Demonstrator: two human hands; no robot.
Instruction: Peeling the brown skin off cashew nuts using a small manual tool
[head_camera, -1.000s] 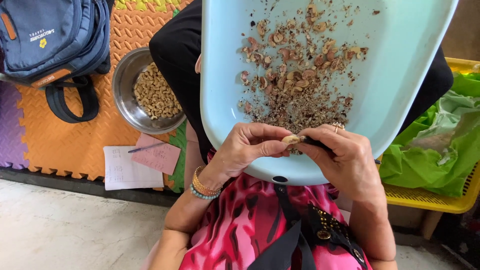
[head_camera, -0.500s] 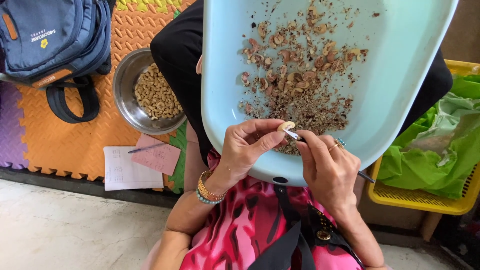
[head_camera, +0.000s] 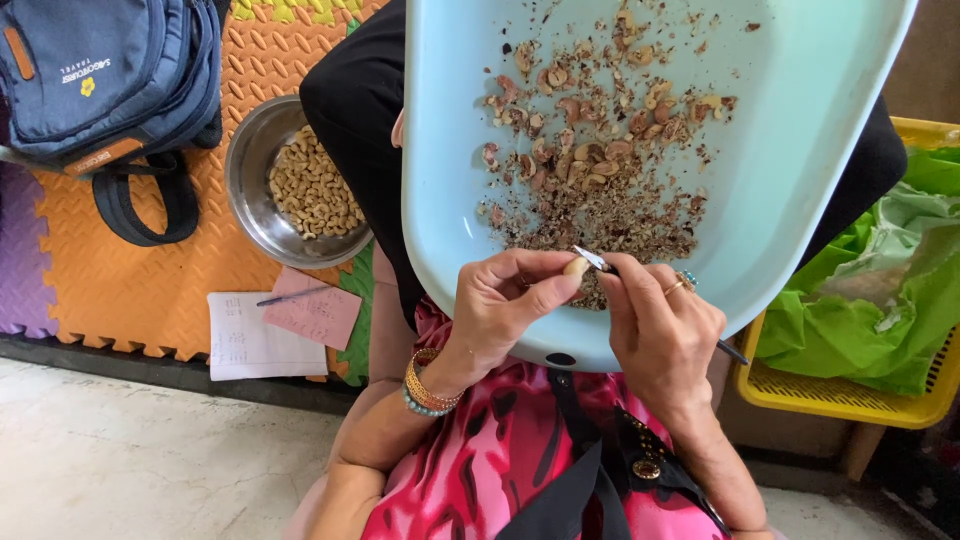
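A pale blue plastic tray (head_camera: 800, 180) rests on my lap, holding several brown-skinned cashew nuts (head_camera: 585, 160) and a litter of peel flakes. Over its near rim my left hand (head_camera: 500, 305) pinches one pale cashew nut (head_camera: 576, 267) between thumb and fingers. My right hand (head_camera: 660, 330) grips a small knife (head_camera: 592, 258), whose blade tip touches the nut. The knife's dark handle end sticks out past my right palm. Bangles circle my left wrist and rings sit on my right fingers.
A steel bowl (head_camera: 245, 190) of peeled pale cashews stands on the orange foam mat at left. A blue backpack (head_camera: 100, 70) lies beyond it. Papers and a pen (head_camera: 290, 297) lie near the mat's edge. A yellow basket (head_camera: 850, 385) with green plastic sits at right.
My hands have shifted slightly; the left has turned the nut and the knife tip now rests against it at the tray's near rim.
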